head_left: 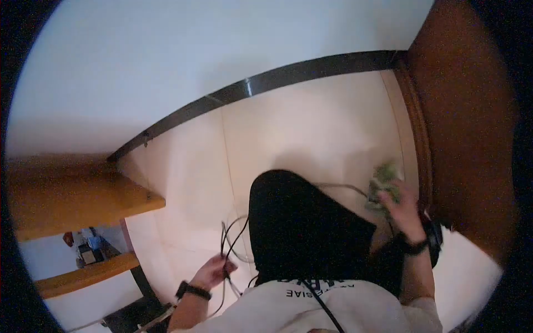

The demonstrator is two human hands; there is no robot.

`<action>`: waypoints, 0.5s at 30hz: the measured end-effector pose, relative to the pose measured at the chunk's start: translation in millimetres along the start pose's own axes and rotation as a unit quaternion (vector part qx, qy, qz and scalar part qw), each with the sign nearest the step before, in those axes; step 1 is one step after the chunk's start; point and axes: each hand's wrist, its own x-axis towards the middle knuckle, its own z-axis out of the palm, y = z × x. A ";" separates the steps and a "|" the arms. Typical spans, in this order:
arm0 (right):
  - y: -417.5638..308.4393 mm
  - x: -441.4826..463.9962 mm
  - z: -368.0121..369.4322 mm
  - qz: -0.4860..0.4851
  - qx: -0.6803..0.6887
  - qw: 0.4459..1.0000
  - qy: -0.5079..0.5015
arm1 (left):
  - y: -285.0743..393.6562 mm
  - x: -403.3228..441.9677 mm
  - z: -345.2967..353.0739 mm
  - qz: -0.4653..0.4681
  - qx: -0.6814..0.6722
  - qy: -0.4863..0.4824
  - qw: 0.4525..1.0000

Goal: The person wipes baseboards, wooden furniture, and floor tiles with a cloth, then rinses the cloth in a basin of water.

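Note:
My left hand [215,271], with a dark band on the wrist, is closed around a thin black cable [224,244]. The cable loops up above the fingers and hangs down below them. On the other side of my knee, my right hand [401,204] grips a crumpled green and whitish cloth [384,186] low over the floor. Motion blurs the cloth and the fingers. A thin greyish cord [341,186] runs along the floor from behind my knee to the cloth. Whether the cord joins the black cable is hidden by my leg.
My black-trousered knee [300,227] stands between the hands. Pale floor tiles [261,127] meet a dark skirting strip [244,89] below a white wall. A brown wooden panel [466,122] rises at right. Wooden shelves [83,200] holding small items jut out at left.

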 end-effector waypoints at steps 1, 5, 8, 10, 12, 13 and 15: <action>-16.5 -6.7 23.4 0.024 -0.033 0.998 -0.053 | -3.5 15.3 5.2 0.009 -0.028 0.023 0.999; 10.6 -31.3 88.8 -0.037 -0.284 0.943 -0.167 | -28.4 80.3 -8.9 0.038 0.013 -0.117 0.992; 17.8 -23.6 135.4 -0.006 -0.406 0.898 -0.169 | -7.5 88.1 3.4 0.072 0.079 -0.089 0.990; 68.7 -4.2 146.1 -0.054 -0.363 0.929 -0.051 | -14.2 114.8 -28.8 0.088 0.069 -0.135 0.984; 120.1 11.3 167.0 -0.128 -0.346 0.922 0.115 | -23.0 173.8 17.7 0.091 0.040 -0.115 0.988; 132.5 15.1 178.8 -0.147 -0.298 0.931 0.150 | -14.3 168.1 15.8 0.100 0.045 -0.110 0.988; 161.8 28.2 195.6 -0.161 -0.142 0.967 0.140 | -6.4 159.1 27.3 0.120 0.056 -0.096 0.987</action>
